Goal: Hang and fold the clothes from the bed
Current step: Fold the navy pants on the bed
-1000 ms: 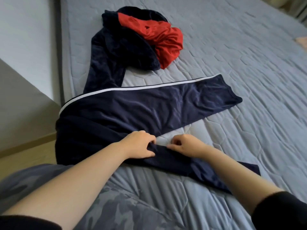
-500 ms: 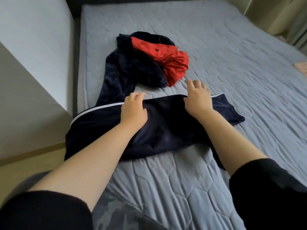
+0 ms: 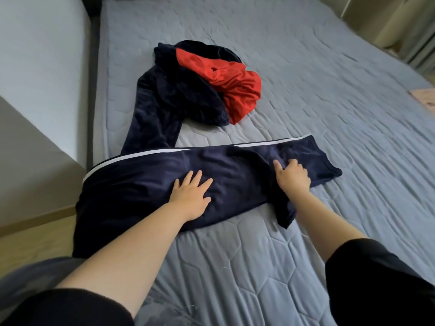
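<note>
Navy trousers (image 3: 235, 165) with a white side stripe lie folded lengthwise across the grey quilted bed (image 3: 329, 95), their waist end hanging over the bed's left edge. My left hand (image 3: 191, 195) rests flat on the middle of the trousers with fingers spread. My right hand (image 3: 292, 176) is on the leg end near the cuffs, with the thumb out and the fingers curled into the fabric. Farther back sits a crumpled dark navy garment (image 3: 183, 95) with a red garment (image 3: 237, 88) bunched against it.
A white wall (image 3: 35, 67) and a strip of wooden floor (image 3: 28, 243) run along the bed's left side. A pale pink item (image 3: 423, 96) lies at the bed's right edge. Curtains hang at the top right. The bed stretches bare to the right and back.
Both hands lifted the near trouser leg and folded it over onto the far one. They have since slid back toward me, the right hand going from flat to curled.
</note>
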A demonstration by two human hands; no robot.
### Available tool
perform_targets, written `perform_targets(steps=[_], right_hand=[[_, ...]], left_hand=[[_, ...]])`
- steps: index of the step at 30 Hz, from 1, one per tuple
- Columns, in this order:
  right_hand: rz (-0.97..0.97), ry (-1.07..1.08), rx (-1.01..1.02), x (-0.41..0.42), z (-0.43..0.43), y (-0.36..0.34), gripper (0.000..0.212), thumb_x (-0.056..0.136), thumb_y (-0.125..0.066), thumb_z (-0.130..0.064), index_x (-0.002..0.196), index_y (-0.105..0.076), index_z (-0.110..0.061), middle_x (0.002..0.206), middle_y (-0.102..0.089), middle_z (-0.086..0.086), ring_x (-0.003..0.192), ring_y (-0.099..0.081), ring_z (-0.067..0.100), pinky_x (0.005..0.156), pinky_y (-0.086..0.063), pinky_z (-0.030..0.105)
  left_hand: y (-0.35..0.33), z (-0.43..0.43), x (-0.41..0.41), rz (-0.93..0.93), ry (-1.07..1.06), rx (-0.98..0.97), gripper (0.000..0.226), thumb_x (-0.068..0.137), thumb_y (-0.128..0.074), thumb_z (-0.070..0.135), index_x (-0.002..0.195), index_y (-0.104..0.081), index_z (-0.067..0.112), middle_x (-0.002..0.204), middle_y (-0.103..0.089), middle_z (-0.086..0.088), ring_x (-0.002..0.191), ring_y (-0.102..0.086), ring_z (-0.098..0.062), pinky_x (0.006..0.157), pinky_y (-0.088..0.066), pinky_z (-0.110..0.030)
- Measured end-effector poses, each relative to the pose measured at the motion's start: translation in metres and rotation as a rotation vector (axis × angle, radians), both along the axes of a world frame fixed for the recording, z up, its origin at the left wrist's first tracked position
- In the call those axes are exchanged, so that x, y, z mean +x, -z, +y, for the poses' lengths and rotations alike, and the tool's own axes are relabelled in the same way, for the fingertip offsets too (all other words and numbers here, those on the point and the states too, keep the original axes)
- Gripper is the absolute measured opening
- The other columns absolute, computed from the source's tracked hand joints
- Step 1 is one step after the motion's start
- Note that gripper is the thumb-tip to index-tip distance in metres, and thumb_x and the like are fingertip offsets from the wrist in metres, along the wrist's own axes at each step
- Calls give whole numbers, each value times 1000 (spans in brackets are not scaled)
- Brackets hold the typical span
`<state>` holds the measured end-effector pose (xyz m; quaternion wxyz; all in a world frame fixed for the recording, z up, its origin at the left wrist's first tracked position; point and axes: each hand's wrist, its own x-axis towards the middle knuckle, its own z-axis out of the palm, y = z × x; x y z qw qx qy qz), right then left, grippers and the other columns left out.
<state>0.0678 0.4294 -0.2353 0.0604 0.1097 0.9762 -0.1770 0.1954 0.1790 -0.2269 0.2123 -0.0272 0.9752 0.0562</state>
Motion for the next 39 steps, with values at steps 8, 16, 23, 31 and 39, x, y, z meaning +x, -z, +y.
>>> perform_targets(steps=[8, 16, 23, 31, 39], right_hand=[[-153, -148, 223, -55, 27, -33, 27, 84, -55, -12, 109, -64, -7, 113, -60, 15, 106, -54, 33, 91, -40, 37], [193, 260, -101, -74, 37, -27, 60, 92, -54, -40, 136, -37, -3, 140, -39, 19, 131, -34, 36, 103, -30, 46], [-47, 364, -373, -68, 44, 11, 55, 91, -57, -41, 119, -52, 6, 118, -61, 21, 110, -57, 36, 79, -39, 32], [198, 650, -533, -65, 90, 2, 33, 94, -48, -20, 123, -48, -6, 125, -55, 15, 108, -54, 29, 87, -42, 35], [142, 262, 149, -57, 68, 9, 54, 89, -47, -2, 140, -29, -7, 147, -29, 19, 135, -29, 36, 107, -28, 48]], left_hand=[[-5, 43, -28, -192, 160, -2, 67, 95, -38, 55, 148, 1, 45, 160, 10, 2, 146, 13, -29, 110, -9, -65], [-6, 42, -36, -255, 179, -19, 66, 94, -40, 56, 148, -1, 47, 160, 7, 2, 146, 9, -29, 109, -14, -66], [4, 41, -34, -233, 176, -41, 65, 95, -32, 59, 147, 6, 48, 160, 12, 3, 146, 12, -28, 109, -11, -66], [15, 59, -35, 29, 100, -47, 62, 98, -21, 57, 149, 10, 40, 159, 18, 2, 145, 18, -22, 111, -2, -62], [24, 61, -38, -20, 117, -57, 63, 97, -21, 58, 149, 9, 39, 158, 20, 0, 145, 21, -24, 111, 1, -61]])
